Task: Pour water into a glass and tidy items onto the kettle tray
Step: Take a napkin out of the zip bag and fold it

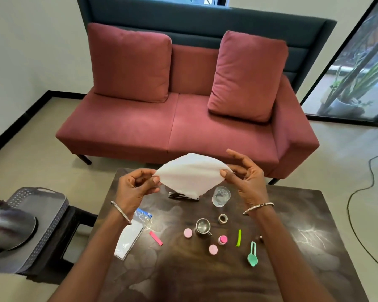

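Head view: white napkin (191,174) pinched between left hand (135,188) and right hand (244,178).

One glass (220,196), one steel cup (202,226), one tape roll (223,219) and two pink lids (187,233) (213,249) are being counted on the table (292,214); one white napkin (190,173) and two cushions (129,62) (247,75) are being tallied too.

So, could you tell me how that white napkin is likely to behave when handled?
The white napkin bows between the left hand and right hand, so it is probably floppy. Light pinches at its corners hold it up, so it likely weighs little and might tear.
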